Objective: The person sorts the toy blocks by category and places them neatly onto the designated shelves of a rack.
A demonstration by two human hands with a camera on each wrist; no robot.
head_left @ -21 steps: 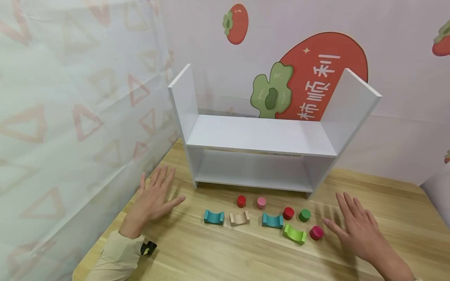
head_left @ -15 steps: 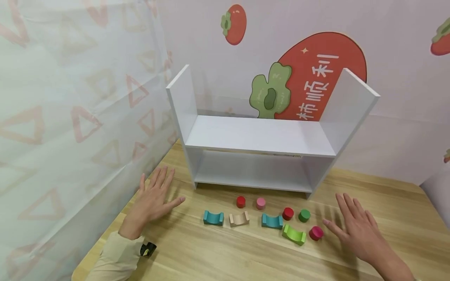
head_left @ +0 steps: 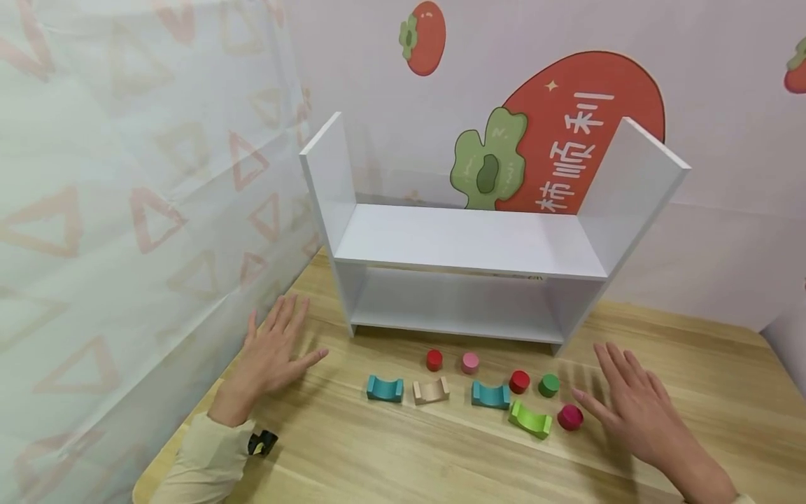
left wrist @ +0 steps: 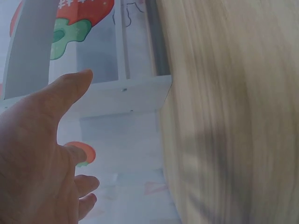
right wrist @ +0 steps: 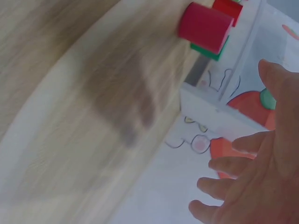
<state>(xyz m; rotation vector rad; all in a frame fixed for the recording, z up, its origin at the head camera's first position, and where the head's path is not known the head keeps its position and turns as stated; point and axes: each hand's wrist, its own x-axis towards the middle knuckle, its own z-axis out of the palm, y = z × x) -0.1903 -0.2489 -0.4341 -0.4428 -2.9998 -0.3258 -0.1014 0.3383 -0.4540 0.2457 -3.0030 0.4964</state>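
My left hand [head_left: 271, 357] hovers over the table's left side, fingers extended and thumb out, holding nothing. To its right lies a teal curved block [head_left: 385, 400]. My right hand [head_left: 639, 406] is over the right side, also holding nothing, its thumb near a crimson cylinder [head_left: 570, 417]. Between the hands are a beige curved block [head_left: 431, 396], a second teal one [head_left: 490, 400] and a lime one [head_left: 529, 420]. Behind them stand a red cylinder [head_left: 434, 360], a pink cylinder [head_left: 470, 362], another red cylinder [head_left: 519, 381] and a green cylinder [head_left: 549, 385]. Both palms appear raised off the wood in the wrist views.
A white two-level shelf [head_left: 469, 241] with tall side panels stands behind the blocks. The wooden table [head_left: 378, 462] meets a patterned wall covering [head_left: 157, 280] on the left and a wall with persimmon pictures at the back. A black clip-like piece [head_left: 262, 442] is at the left cuff.
The head view has shifted slightly. My right hand has drifted a little left, toward the crimson cylinder, and my left hand a little left too. The blocks have not moved on the table.
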